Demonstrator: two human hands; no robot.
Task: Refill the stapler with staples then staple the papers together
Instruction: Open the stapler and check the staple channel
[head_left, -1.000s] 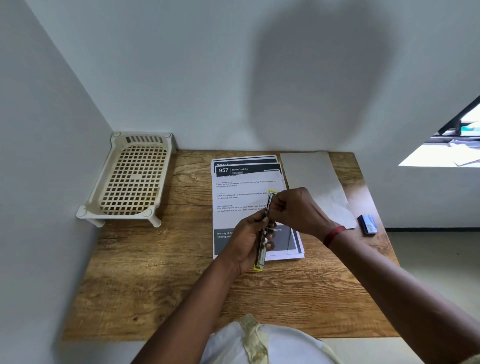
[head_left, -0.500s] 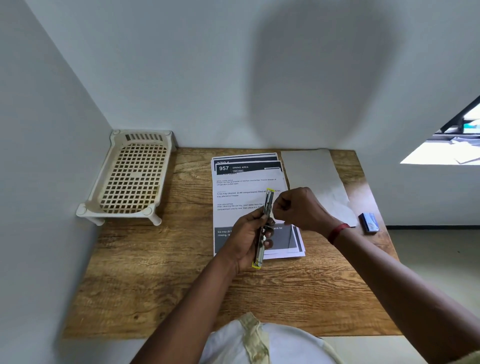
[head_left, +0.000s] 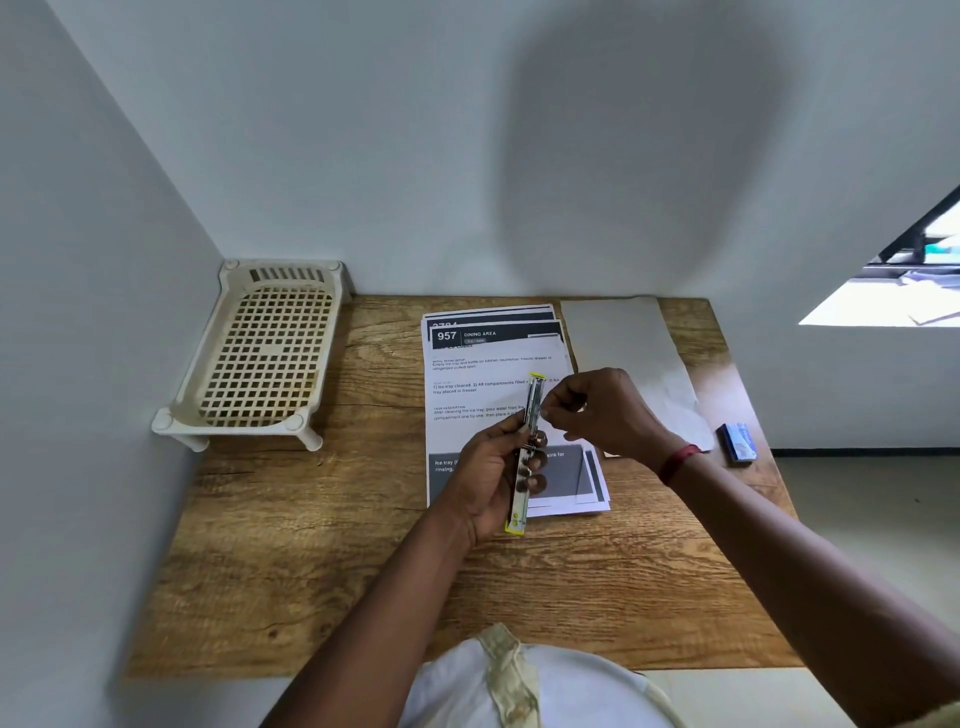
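A long, thin stapler (head_left: 521, 499) with yellow-green ends is swung fully open and held upright over the papers, with my left hand (head_left: 480, 480) gripping its lower half. My right hand (head_left: 608, 410) is beside its upper half, with thumb and fingertips pinched on what looks like a small pale strip of staples touching the metal channel. The strip is too small to see clearly. The stack of printed papers (head_left: 488, 374) lies slightly fanned on the wooden table (head_left: 322, 519), under both hands. A small blue staple box (head_left: 736, 441) lies at the table's right edge.
A cream plastic lattice tray (head_left: 265, 358) on short legs stands in the back left corner against the walls. A plain grey sheet (head_left: 623, 338) lies to the right of the papers. Walls close off the table at the left and back.
My right hand has slid from covering the stapler's top end to its right side, with fingertips now pinched at the channel. My left hand and the stapler have barely moved.
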